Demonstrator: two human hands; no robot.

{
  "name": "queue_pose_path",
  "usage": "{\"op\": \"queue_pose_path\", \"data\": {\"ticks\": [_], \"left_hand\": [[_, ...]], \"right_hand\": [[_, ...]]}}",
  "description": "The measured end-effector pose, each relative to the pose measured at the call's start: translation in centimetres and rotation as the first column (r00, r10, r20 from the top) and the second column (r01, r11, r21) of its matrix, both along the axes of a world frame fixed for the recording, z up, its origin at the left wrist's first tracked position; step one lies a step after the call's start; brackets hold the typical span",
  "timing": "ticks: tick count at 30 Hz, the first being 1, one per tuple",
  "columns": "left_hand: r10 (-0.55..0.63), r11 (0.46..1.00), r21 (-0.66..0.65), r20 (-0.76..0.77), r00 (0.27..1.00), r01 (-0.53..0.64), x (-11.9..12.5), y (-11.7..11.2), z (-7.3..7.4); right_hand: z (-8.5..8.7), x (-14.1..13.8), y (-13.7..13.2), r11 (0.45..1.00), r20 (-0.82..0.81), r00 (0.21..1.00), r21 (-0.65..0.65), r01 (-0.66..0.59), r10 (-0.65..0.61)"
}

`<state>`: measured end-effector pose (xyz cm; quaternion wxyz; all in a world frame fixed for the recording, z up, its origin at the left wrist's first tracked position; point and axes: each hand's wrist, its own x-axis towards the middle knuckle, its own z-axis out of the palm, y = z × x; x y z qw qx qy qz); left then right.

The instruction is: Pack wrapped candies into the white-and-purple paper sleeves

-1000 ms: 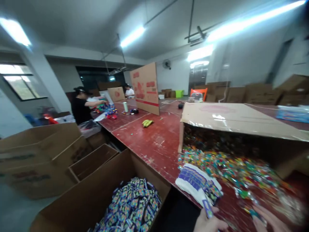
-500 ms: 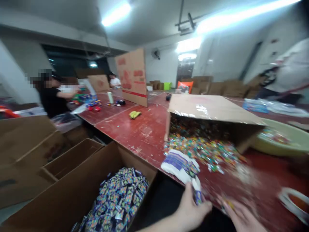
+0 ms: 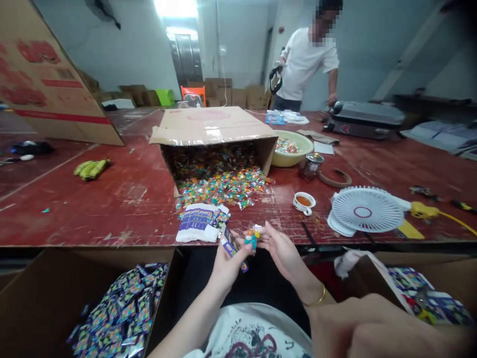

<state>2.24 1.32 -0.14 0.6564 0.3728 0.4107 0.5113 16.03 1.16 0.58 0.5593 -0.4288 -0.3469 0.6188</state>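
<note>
My left hand (image 3: 229, 263) is closed around a small purple-and-white candy box (image 3: 231, 247), held at a slant above the table's front edge. Against the left thumb lies a clear packet of coloured candies (image 3: 252, 237). The fingers of my right hand (image 3: 278, 246) meet that packet from the other side and appear to pinch it. Just beyond, a row of flat purple-and-white boxes (image 3: 197, 222) rests on the red table. Behind it, many candy packets (image 3: 227, 186) spill from a cardboard box (image 3: 216, 124) lying on its side.
Below left, a carton (image 3: 40, 298) holds many purple boxes (image 3: 122, 308); another carton (image 3: 372, 278) stands right. A cup (image 3: 303, 203), fan (image 3: 365, 211), jar (image 3: 311, 165) and basin (image 3: 298, 154) occupy the table's right. A person (image 3: 305, 64) stands behind. Something skin-coloured blurs (image 3: 376, 323) the lower right.
The view has swung right and now faces the table squarely. My hands have come together, with the candy packet between them at the small box.
</note>
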Motion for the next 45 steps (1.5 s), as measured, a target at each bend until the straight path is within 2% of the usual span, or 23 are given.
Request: {"op": "queue_pose_path", "data": {"ticks": [5, 13, 18, 25, 30, 32, 37, 40, 42, 45], "left_hand": [[0.02, 1.0, -0.018, 0.008, 1.0, -0.02, 0.1, -0.1, 0.2], [0.024, 0.999, -0.025, -0.013, 1.0, -0.025, -0.1, -0.5, 0.7], [-0.01, 1.0, 0.013, -0.042, 0.999, 0.011, -0.2, -0.4, 0.2], [-0.05, 0.994, 0.089, -0.177, 0.983, 0.066, 0.1, -0.3, -0.2], [-0.078, 0.995, 0.049, -0.244, 0.967, 0.093, 0.0, -0.7, 0.3], [-0.077, 0.994, 0.054, -0.247, 0.966, 0.093, -0.1, -0.7, 0.4], [-0.091, 0.993, 0.047, -0.259, 0.961, 0.107, -0.4, -0.4, 0.0], [-0.113, 0.986, 0.089, -0.265, 0.958, 0.141, -0.8, -0.2, -0.4], [-0.107, 0.986, 0.09, -0.325, 0.94, 0.144, -1.6, 0.0, -0.7], [-0.042, 0.995, 0.058, -0.487, 0.872, 0.08, -3.3, 0.3, -1.0]], "right_hand": [[-0.6, 0.2, 0.3, 0.999, 0.181, 0.982, 0.008, 0.052, -0.052], [0.0, -0.9, -0.4, 0.999, 0.104, 0.994, 0.043, -0.03, 0.025], [0.0, -0.9, -0.3, 0.998, 0.053, 0.998, 0.049, -0.049, 0.046], [-0.4, 0.8, 0.9, 1.0, 0.18, 0.983, 0.025, 0.019, -0.023], [0.4, 1.5, 1.4, 0.984, 0.27, 0.949, 0.023, -0.178, 0.165], [0.5, 1.5, 1.7, 0.976, 0.305, 0.931, 0.022, -0.219, 0.202], [0.2, 1.5, 2.5, 0.965, 0.319, 0.913, -0.013, -0.263, 0.254], [0.0, 1.8, 2.7, 0.966, 0.305, 0.917, -0.056, -0.253, 0.257], [0.0, 2.2, 2.7, 0.97, 0.315, 0.918, -0.072, -0.231, 0.242], [0.2, 2.7, 2.6, 0.975, 0.35, 0.91, -0.073, -0.21, 0.223]]}}
